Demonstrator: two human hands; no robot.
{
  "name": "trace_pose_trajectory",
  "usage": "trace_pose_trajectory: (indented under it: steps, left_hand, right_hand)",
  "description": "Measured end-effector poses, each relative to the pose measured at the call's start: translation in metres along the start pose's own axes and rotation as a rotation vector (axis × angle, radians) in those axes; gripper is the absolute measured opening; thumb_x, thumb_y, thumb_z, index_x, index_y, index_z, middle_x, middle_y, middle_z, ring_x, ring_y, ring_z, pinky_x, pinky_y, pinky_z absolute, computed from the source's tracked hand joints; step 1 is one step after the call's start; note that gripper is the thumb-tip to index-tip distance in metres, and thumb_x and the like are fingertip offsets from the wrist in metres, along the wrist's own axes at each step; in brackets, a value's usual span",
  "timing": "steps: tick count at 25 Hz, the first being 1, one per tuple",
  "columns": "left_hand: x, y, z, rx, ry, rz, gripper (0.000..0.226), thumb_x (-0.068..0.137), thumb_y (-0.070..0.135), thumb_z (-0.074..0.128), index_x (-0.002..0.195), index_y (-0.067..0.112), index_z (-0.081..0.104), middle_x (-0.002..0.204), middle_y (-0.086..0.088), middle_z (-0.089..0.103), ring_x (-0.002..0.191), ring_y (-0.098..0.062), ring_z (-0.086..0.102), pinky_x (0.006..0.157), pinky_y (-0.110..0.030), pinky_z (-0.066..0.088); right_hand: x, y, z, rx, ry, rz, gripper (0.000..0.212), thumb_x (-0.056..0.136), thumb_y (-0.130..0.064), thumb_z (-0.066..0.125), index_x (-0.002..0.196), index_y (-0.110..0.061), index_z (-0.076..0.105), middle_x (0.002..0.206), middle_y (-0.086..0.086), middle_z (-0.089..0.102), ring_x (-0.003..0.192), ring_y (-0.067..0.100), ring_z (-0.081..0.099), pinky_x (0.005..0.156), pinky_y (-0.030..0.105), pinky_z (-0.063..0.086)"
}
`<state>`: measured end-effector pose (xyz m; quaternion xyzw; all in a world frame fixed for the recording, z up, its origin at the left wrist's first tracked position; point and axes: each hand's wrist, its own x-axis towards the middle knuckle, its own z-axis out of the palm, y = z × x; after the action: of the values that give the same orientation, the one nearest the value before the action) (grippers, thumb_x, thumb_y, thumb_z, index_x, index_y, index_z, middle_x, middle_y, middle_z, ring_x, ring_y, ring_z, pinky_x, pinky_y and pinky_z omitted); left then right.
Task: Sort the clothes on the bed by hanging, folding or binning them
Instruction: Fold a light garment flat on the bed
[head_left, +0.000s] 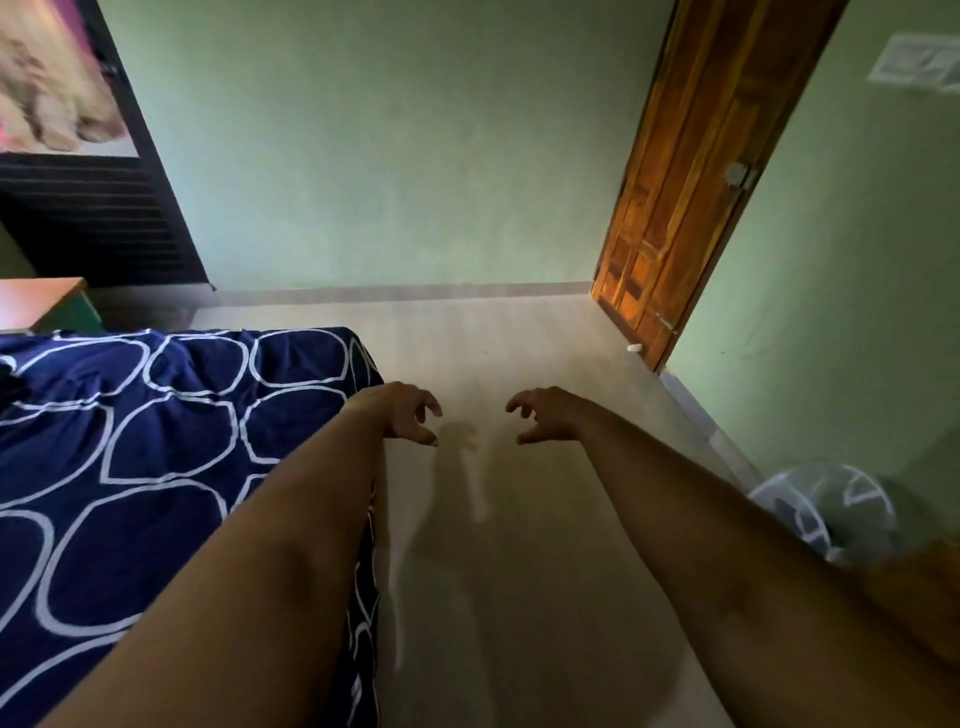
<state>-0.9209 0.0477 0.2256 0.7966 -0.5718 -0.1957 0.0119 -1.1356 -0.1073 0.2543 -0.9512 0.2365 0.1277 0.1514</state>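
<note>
Navy sheet with white rings covers the bed (130, 441) at lower left, its edge under the left forearm. Left hand (402, 410) and right hand (545, 413) reach out over the pale floor (519, 343), fingers loosely clawed, holding and touching nothing. Wooden door (685, 182) far right; white fan (826, 509) beside the right arm.

The single wide-angle view sat at the person's head, facing forward and down — bed (130, 441) near at lower left, floor (519, 343) in the centre, wooden door (691, 171) farther off at upper right.
</note>
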Motion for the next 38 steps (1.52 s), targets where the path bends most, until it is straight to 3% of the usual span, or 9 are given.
trace_pose_trajectory:
  steps: [8, 13, 19, 26, 31, 34, 38]
  left_hand:
    - [0.131, -0.065, -0.058, 0.01, -0.012, -0.073, 0.073, 0.069, 0.064, 0.071, 0.131, 0.034, 0.05, 0.115, 0.011, 0.065, 0.108, -0.013, 0.06, 0.097, -0.038, 0.047]
    - [0.236, -0.087, -0.129, 0.041, 0.128, -0.115, 0.056, 0.075, 0.057, 0.069, 0.126, 0.041, 0.051, 0.115, 0.015, 0.059, 0.108, -0.01, 0.056, 0.094, -0.036, 0.047]
    - [0.338, -0.122, -0.209, -0.007, 0.237, -0.141, 0.057, 0.076, 0.054, 0.072, 0.127, 0.039, 0.052, 0.112, 0.013, 0.057, 0.104, -0.012, 0.059, 0.094, -0.036, 0.048]
    - [0.428, -0.197, -0.259, -0.034, 0.309, -0.233, 0.052, 0.076, 0.058, 0.069, 0.123, 0.045, 0.051, 0.111, 0.017, 0.057, 0.105, -0.007, 0.058, 0.086, -0.028, 0.044]
    - [0.515, -0.278, -0.316, -0.043, 0.199, -0.247, 0.054, 0.075, 0.058, 0.07, 0.124, 0.043, 0.052, 0.114, 0.015, 0.058, 0.095, -0.007, 0.057, 0.078, -0.024, 0.041]
    - [0.564, -0.33, -0.359, -0.067, 0.14, -0.276, 0.058, 0.076, 0.058, 0.071, 0.126, 0.037, 0.052, 0.117, 0.012, 0.059, 0.102, -0.012, 0.058, 0.088, -0.027, 0.045]
    - [0.619, -0.399, -0.41, -0.061, 0.135, -0.326, 0.057, 0.079, 0.054, 0.07, 0.128, 0.033, 0.052, 0.121, 0.008, 0.061, 0.114, -0.013, 0.054, 0.099, -0.03, 0.042]
  right_hand:
    - [0.14, 0.065, -0.073, -0.116, -0.067, 0.041, 0.061, 0.084, -0.036, 0.07, 0.138, -0.023, 0.044, 0.13, 0.006, 0.054, 0.115, 0.023, 0.052, 0.089, 0.032, 0.043]
    - [0.249, 0.127, -0.162, -0.12, 0.08, 0.009, 0.054, 0.086, -0.034, 0.067, 0.135, -0.026, 0.046, 0.126, 0.002, 0.057, 0.11, 0.021, 0.054, 0.085, 0.031, 0.043]
    - [0.365, 0.178, -0.25, -0.144, 0.171, -0.022, 0.053, 0.085, -0.035, 0.067, 0.134, -0.026, 0.047, 0.126, 0.001, 0.056, 0.111, 0.023, 0.054, 0.085, 0.033, 0.043]
    - [0.503, 0.184, -0.293, -0.223, 0.187, -0.092, 0.048, 0.087, -0.033, 0.063, 0.133, -0.028, 0.048, 0.126, -0.001, 0.056, 0.113, 0.02, 0.052, 0.087, 0.035, 0.044]
    - [0.636, 0.17, -0.331, -0.269, 0.062, -0.131, 0.047, 0.087, -0.035, 0.064, 0.131, -0.024, 0.05, 0.122, 0.002, 0.058, 0.11, 0.02, 0.052, 0.082, 0.028, 0.04]
    - [0.713, 0.157, -0.37, -0.267, -0.014, -0.118, 0.049, 0.086, -0.037, 0.066, 0.131, -0.023, 0.051, 0.123, 0.003, 0.058, 0.111, 0.02, 0.052, 0.085, 0.028, 0.041]
    - [0.81, 0.137, -0.415, -0.198, 0.035, -0.13, 0.049, 0.085, -0.035, 0.067, 0.13, -0.023, 0.052, 0.124, 0.001, 0.056, 0.11, 0.019, 0.051, 0.085, 0.027, 0.041]
